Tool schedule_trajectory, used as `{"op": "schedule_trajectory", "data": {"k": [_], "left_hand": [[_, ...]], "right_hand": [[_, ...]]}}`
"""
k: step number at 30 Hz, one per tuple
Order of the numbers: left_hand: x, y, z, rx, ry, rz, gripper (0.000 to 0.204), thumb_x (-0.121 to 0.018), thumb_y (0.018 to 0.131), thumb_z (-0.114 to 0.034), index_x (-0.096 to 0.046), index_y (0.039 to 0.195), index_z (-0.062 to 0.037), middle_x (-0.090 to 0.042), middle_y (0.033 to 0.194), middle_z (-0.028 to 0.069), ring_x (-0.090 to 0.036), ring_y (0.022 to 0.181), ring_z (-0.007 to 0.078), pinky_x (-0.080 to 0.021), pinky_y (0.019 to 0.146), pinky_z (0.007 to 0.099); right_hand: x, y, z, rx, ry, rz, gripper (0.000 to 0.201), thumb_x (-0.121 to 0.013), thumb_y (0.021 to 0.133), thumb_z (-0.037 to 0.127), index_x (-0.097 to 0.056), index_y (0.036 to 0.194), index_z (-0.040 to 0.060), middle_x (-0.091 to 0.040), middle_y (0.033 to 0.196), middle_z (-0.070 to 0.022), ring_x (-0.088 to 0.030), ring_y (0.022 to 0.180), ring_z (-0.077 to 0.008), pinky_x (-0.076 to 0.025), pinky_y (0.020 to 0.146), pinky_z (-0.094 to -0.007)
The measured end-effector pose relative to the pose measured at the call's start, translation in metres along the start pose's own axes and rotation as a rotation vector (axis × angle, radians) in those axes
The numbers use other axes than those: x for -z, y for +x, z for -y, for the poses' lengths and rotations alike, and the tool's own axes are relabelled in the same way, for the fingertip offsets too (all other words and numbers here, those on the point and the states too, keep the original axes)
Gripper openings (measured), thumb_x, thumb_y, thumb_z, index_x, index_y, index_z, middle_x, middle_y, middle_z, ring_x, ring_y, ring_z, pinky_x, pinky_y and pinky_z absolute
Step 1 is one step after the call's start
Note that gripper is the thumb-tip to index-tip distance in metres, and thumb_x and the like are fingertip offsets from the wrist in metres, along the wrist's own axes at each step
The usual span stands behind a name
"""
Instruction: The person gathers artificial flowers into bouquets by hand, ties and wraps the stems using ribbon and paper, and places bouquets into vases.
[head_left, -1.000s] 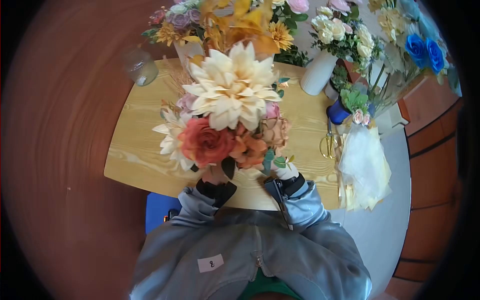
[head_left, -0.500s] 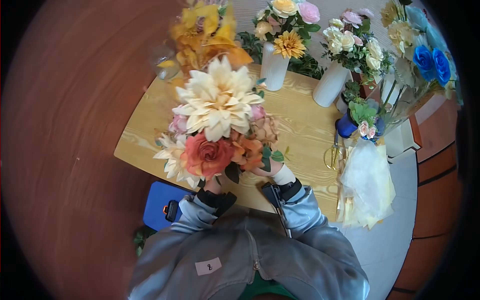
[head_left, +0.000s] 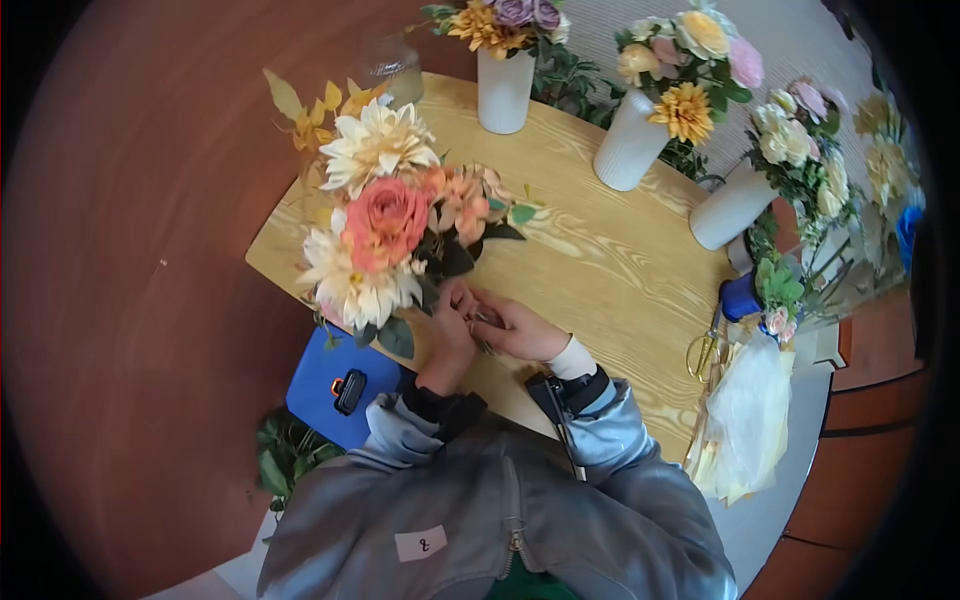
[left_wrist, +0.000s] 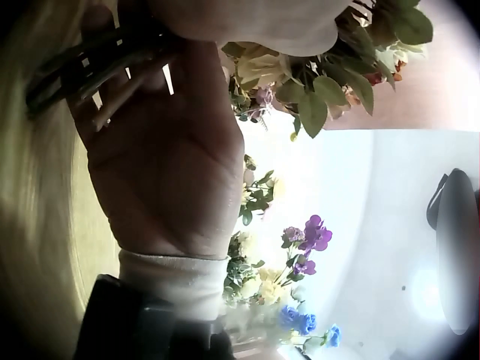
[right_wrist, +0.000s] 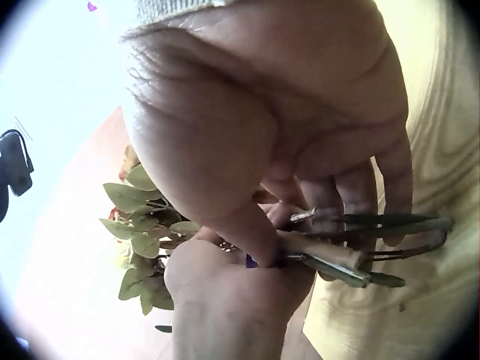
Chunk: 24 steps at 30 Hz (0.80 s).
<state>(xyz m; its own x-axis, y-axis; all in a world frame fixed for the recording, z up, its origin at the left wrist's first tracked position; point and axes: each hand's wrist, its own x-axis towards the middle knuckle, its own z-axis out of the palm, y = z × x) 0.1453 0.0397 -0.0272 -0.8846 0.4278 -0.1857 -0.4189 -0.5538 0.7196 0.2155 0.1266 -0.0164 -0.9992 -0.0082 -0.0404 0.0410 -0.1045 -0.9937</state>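
A bouquet of artificial flowers, with cream dahlias, a coral rose, orange blossoms and yellow leaves, leans to the left over the table's left end. My left hand grips its stems just under the blooms. From the other side my right hand holds the same stems, its thumb pressed on them and its fingers behind. In the right wrist view the cut stem ends stick out past my fingers. A small dark blue piece shows at the thumb. Part of the stem bundle is hidden inside the hands.
White vases of flowers line the table's far edge, with a glass jar at the far left corner. Scissors, a blue ribbon spool and wrapping sheets lie right. A blue stool stands below left.
The bouquet has tipped over to the left, so my hands and the stems now show in the head view. The head view has swung left; table and vases sit farther right.
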Motion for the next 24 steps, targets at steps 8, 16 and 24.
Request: {"op": "schedule_trajectory", "data": {"k": [8,16,24], "left_hand": [[-0.013,0.022,0.013,0.151,-0.075,-0.242,0.018,-0.05,0.08,-0.01,-0.037,0.093,-0.0081,-0.032,0.057,-0.0014,-0.032,0.044,0.0084,-0.027,0.04,0.0231],[-0.018,0.034,0.026,0.215,-0.035,-0.229,0.024,-0.051,0.079,-0.014,-0.033,0.064,-0.0111,-0.031,0.055,-0.001,-0.03,0.042,0.0101,-0.028,0.041,0.0251],[-0.015,0.046,0.036,0.331,0.004,-0.135,0.02,-0.048,0.081,-0.014,-0.039,0.063,-0.0108,-0.035,0.054,-0.0005,-0.036,0.046,0.0122,-0.032,0.046,0.025]], "right_hand": [[0.019,0.006,-0.019,-0.041,0.048,-0.008,0.041,-0.047,0.085,0.007,-0.03,0.122,0.001,-0.05,0.087,0.0006,-0.045,0.068,-0.0048,-0.038,0.058,-0.019],[0.031,0.003,-0.013,-0.131,0.027,-0.054,0.036,-0.046,0.085,0.007,-0.036,0.119,0.0014,-0.048,0.08,0.0035,-0.04,0.058,-0.0028,-0.034,0.048,-0.0173],[0.038,0.0,-0.028,0.027,-0.144,-0.239,0.039,-0.049,0.084,0.012,-0.039,0.12,0.0007,-0.053,0.107,-0.0076,-0.051,0.093,-0.0116,-0.042,0.079,-0.0255]]}}
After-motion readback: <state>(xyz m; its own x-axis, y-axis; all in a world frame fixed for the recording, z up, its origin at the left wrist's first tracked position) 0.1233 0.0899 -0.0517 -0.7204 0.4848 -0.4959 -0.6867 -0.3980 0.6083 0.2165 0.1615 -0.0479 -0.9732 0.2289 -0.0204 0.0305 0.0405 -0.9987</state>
